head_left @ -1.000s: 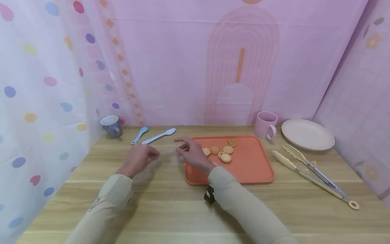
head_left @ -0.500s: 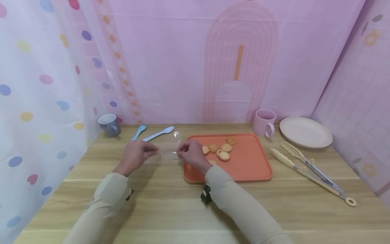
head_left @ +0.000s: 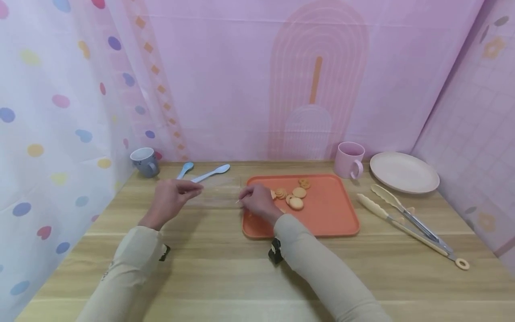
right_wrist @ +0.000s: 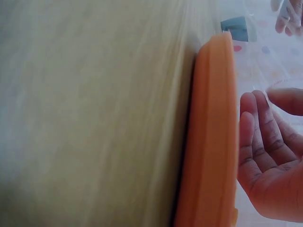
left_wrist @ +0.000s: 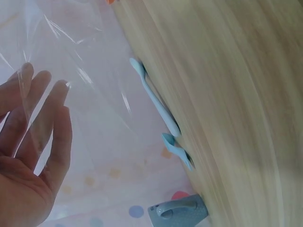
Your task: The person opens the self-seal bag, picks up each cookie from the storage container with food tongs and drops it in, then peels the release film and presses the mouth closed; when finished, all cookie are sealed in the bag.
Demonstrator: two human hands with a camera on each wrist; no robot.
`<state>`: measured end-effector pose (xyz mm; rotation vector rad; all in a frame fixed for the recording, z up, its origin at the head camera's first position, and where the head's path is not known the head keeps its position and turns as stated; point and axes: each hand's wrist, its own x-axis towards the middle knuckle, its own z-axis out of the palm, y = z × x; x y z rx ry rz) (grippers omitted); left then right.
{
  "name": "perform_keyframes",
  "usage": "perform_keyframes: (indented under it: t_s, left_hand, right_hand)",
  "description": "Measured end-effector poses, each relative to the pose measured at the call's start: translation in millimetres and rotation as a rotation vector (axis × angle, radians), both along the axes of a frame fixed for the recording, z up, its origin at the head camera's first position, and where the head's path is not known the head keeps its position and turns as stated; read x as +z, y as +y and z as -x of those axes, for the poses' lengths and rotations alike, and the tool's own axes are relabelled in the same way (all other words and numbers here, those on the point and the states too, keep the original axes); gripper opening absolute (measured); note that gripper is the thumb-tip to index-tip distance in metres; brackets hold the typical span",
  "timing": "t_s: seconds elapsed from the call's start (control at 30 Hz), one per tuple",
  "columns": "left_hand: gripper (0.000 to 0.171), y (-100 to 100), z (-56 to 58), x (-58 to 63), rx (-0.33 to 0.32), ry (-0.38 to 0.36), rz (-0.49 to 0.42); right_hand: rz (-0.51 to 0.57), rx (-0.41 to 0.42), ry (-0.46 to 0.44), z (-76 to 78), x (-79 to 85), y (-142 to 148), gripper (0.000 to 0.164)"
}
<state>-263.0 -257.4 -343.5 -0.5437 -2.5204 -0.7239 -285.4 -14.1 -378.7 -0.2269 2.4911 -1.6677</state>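
Observation:
A thin clear plastic bag [head_left: 219,193] is stretched between the two hands, above the table and left of the tray. The left hand [head_left: 170,199] pinches its left side between thumb and fingers. At the other end the right hand [head_left: 259,201] pinches the bag's right edge, over the left part of the orange tray [head_left: 330,219]. Creased, shiny film [left_wrist: 85,71] spreads past the fingers in the left wrist view. Several cookies [head_left: 296,203] lie on the tray, some partly hidden behind the right hand.
Two light blue spoons [head_left: 213,172] lie behind the left hand, near a grey-blue cup [head_left: 145,163]. A pink mug [head_left: 349,161] and a cream plate [head_left: 404,172] stand at the back right. Tongs [head_left: 418,228] with cream tips lie right of the tray.
The right hand's fingers have closed onto the bag's edge. The left hand has shifted left and the bag is now spread wider between the hands.

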Motion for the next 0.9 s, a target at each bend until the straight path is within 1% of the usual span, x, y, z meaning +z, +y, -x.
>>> perform_keyframes:
  t_s: [0.1, 0.17, 0.27, 0.37, 0.47, 0.53, 0.63, 0.7, 0.77, 0.83, 0.9]
  left_hand:
    - [0.010, -2.3, 0.8, -1.1, 0.006, -0.021, 0.000]
    - [0.010, -3.2, 1.3, -2.9, 0.007, -0.046, 0.014]
    - [0.011, -3.4, 2.3, -6.3, 0.002, -0.083, 0.029]
    - [0.012, -4.0, 3.8, -9.0, -0.003, -0.102, 0.035]
    - [0.012, -4.8, 6.6, -13.2, 0.002, -0.123, 0.041]
    - [0.013, -6.5, 7.8, -15.3, 0.011, -0.151, 0.048]
    - [0.013, -8.8, 8.2, -15.2, 0.005, -0.198, 0.050]
    - [0.013, -9.1, 9.0, -16.4, -0.001, -0.218, 0.054]
    - [0.013, -8.3, 10.1, -18.0, -0.010, -0.222, 0.063]
    - [0.013, -7.5, 11.3, -19.9, -0.017, -0.218, 0.066]
    - [0.013, -6.7, 11.7, -20.9, -0.017, -0.219, 0.067]
  right_hand:
    - [0.032, 0.032, -0.040, 1.2, 2.1, 5.7, 0.011]
    - [0.018, 0.055, -0.042, 1.0, 4.8, 12.9, 0.014]
    - [-0.042, 0.088, -0.020, -2.3, 13.2, 30.3, 0.019]
    - [-0.109, 0.134, 0.025, -8.2, 25.1, 52.9, 0.022]
    - [-0.184, 0.193, 0.086, -15.0, 36.0, 79.7, 0.021]
    - [-0.240, 0.235, 0.143, -19.7, 40.9, 98.8, 0.020]
    - [-0.344, 0.284, 0.261, -28.9, 47.0, 129.5, 0.015]
    - [-0.372, 0.308, 0.357, -34.5, 48.7, 151.8, 0.009]
    - [-0.428, 0.313, 0.415, -43.0, 53.5, 174.2, 0.005]
    - [-0.498, 0.296, 0.452, -49.8, 57.2, 196.9, 0.002]
    - [-0.604, 0.275, 0.463, -56.4, 60.7, 219.2, 0.004]
